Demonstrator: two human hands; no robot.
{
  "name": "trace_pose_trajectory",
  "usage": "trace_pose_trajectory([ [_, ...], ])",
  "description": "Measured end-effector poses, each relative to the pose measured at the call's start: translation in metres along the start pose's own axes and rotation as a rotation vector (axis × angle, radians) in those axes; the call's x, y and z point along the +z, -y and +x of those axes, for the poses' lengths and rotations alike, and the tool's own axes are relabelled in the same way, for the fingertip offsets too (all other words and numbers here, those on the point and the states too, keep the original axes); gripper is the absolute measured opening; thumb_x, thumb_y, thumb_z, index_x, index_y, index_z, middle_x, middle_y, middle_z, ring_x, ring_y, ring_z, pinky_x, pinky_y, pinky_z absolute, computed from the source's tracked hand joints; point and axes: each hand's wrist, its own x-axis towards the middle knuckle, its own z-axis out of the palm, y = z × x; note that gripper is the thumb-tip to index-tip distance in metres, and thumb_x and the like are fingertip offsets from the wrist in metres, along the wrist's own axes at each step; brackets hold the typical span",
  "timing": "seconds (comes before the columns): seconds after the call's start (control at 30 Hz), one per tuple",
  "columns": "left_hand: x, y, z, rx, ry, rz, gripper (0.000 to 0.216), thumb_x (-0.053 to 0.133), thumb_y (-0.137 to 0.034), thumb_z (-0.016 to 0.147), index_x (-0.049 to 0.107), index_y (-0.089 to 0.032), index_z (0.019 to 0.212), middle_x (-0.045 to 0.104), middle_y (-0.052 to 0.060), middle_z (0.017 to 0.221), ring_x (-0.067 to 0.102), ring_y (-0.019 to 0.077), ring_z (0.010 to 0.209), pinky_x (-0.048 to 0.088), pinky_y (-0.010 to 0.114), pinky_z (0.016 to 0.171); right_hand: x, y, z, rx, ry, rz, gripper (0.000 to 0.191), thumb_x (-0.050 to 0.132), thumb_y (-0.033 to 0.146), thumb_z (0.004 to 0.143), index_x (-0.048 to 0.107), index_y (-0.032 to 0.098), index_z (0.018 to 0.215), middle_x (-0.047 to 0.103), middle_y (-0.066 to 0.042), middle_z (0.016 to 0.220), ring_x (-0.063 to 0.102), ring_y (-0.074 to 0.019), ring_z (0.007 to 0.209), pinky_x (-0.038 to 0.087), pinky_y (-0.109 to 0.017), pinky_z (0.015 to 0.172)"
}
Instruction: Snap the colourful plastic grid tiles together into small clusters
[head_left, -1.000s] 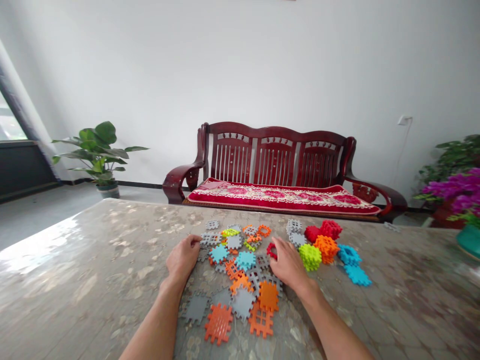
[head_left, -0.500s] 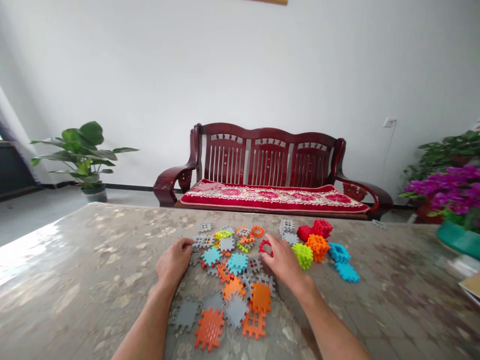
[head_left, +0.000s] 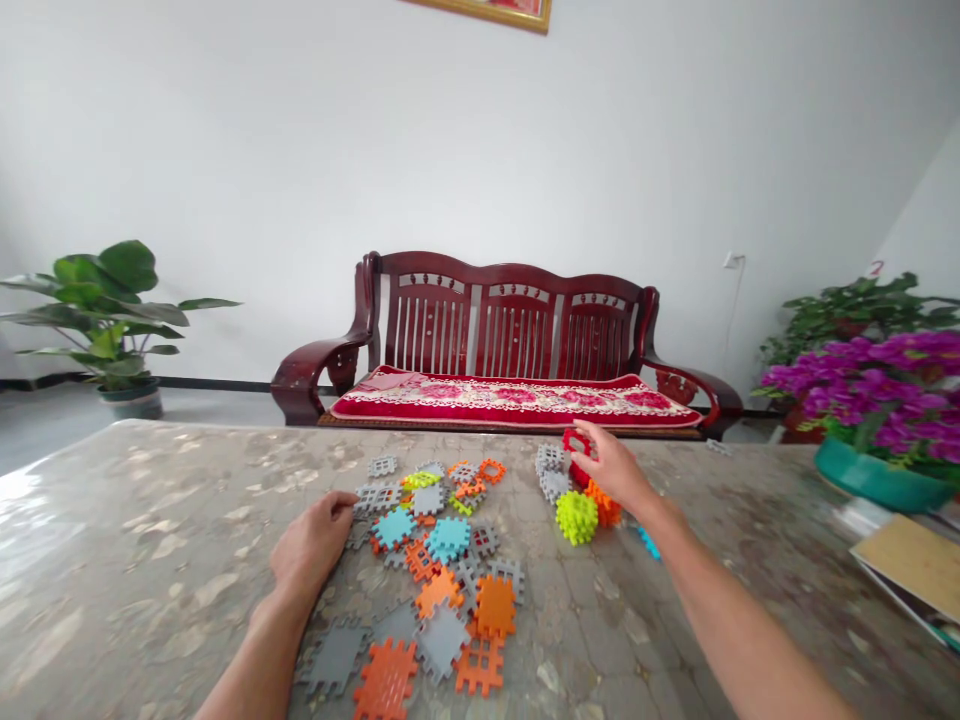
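Several flat toothed plastic tiles (head_left: 442,560) in grey, orange, blue and yellow-green lie scattered on a marbled table (head_left: 150,560). My left hand (head_left: 311,545) rests on the table at the pile's left edge, fingers curled, touching a grey tile (head_left: 375,495). My right hand (head_left: 615,468) is lifted at the far right of the pile and pinches a red ring-shaped tile (head_left: 576,442). Below it sit assembled cubes: a yellow-green cube (head_left: 576,517), an orange cube (head_left: 602,505) and a red one mostly hidden by the hand. A blue piece (head_left: 648,543) peeks from under my forearm.
A dark red wooden bench (head_left: 510,350) with a red cushion stands behind the table. A green potted plant (head_left: 112,300) is at the left. Purple flowers in a teal pot (head_left: 877,480) and papers (head_left: 911,570) occupy the table's right side.
My right hand picked the red ring tile out of the pile and carried it right and away, over the cubes. The camera turned right. My left hand stayed put.
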Motion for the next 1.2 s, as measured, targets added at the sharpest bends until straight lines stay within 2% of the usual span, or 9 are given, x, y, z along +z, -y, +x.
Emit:
trace_pose_trajectory([
  [0.17,0.002,0.002,0.003,-0.008,0.035,0.015,0.04,0.04,-0.044,0.085,0.066,-0.034,0.112,0.073,0.004,0.107,0.068,0.0279,0.095,0.046,0.03,0.062,-0.034,-0.067,0.014,0.0,0.023,-0.089,0.052,0.057,0.019,0.078,0.054,0.017,0.129,0.061,-0.012,0.128,0.056,-0.0236,0.119,0.039,-0.043,0.105],
  [0.3,0.003,0.002,0.004,0.0,0.041,0.021,0.039,0.039,-0.043,0.085,0.067,-0.034,0.112,0.073,0.004,0.107,0.068,0.0278,0.095,0.047,0.031,0.063,-0.042,-0.102,0.015,-0.005,0.096,-0.086,0.055,0.055,0.013,0.074,0.055,0.018,0.129,0.06,-0.012,0.13,0.056,-0.0236,0.121,0.04,-0.043,0.105],
  [0.43,0.006,0.005,0.007,0.009,0.039,0.021,0.039,0.04,-0.044,0.085,0.067,-0.033,0.111,0.073,0.004,0.106,0.067,0.0285,0.095,0.047,0.032,0.064,-0.039,-0.115,0.013,-0.009,0.141,-0.059,0.059,0.054,0.01,0.071,0.055,0.02,0.129,0.06,-0.011,0.131,0.056,-0.023,0.121,0.04,-0.043,0.106],
  [0.8,0.008,0.009,0.009,0.018,0.013,0.027,0.039,0.041,-0.045,0.084,0.067,-0.033,0.109,0.074,0.004,0.104,0.068,0.0277,0.09,0.046,0.031,0.061,-0.038,-0.125,0.019,-0.004,0.245,0.004,0.066,0.05,0.007,0.069,0.05,0.018,0.135,0.059,-0.012,0.133,0.053,-0.0222,0.125,0.036,-0.044,0.108],
  [0.9,0.008,0.009,0.009,0.02,0.005,0.018,0.038,0.041,-0.045,0.083,0.068,-0.032,0.109,0.074,0.004,0.102,0.068,0.028,0.09,0.047,0.031,0.062,-0.038,-0.121,0.019,0.022,0.243,0.012,0.068,0.05,0.005,0.067,0.051,0.017,0.134,0.06,-0.012,0.131,0.054,-0.022,0.123,0.037,-0.042,0.108],
  [1.0,0.008,0.009,0.009,0.022,0.002,0.016,0.039,0.042,-0.044,0.083,0.068,-0.032,0.109,0.074,0.005,0.102,0.067,0.0286,0.091,0.047,0.032,0.062,-0.04,-0.101,0.014,0.022,0.091,-0.025,0.06,0.052,0.01,0.069,0.057,0.018,0.128,0.061,-0.01,0.131,0.053,-0.023,0.124,0.034,-0.043,0.11],
  [1.07,0.008,0.007,0.008,0.02,-0.001,0.03,0.039,0.041,-0.045,0.083,0.068,-0.032,0.109,0.074,0.005,0.102,0.067,0.029,0.091,0.046,0.032,0.061,-0.037,-0.075,0.006,-0.001,-0.013,-0.012,0.052,0.053,0.016,0.074,0.058,0.019,0.126,0.06,-0.009,0.131,0.052,-0.0227,0.124,0.033,-0.042,0.111],
  [1.1,0.007,0.006,0.007,0.019,-0.001,0.038,0.039,0.041,-0.044,0.084,0.068,-0.032,0.11,0.074,0.005,0.103,0.067,0.0291,0.091,0.046,0.032,0.061,-0.034,-0.058,-0.001,-0.017,-0.021,0.025,0.049,0.053,0.02,0.077,0.058,0.019,0.126,0.06,-0.009,0.131,0.052,-0.0223,0.123,0.034,-0.042,0.111],
  [1.2,0.004,0.001,0.002,0.019,-0.007,0.04,0.039,0.041,-0.042,0.084,0.068,-0.031,0.11,0.073,0.005,0.105,0.067,0.0282,0.093,0.046,0.03,0.062,-0.014,0.005,-0.032,-0.078,0.097,0.138,0.05,0.058,0.03,0.08,0.055,0.023,0.129,0.059,-0.007,0.131,0.052,-0.023,0.123,0.036,-0.043,0.11],
])
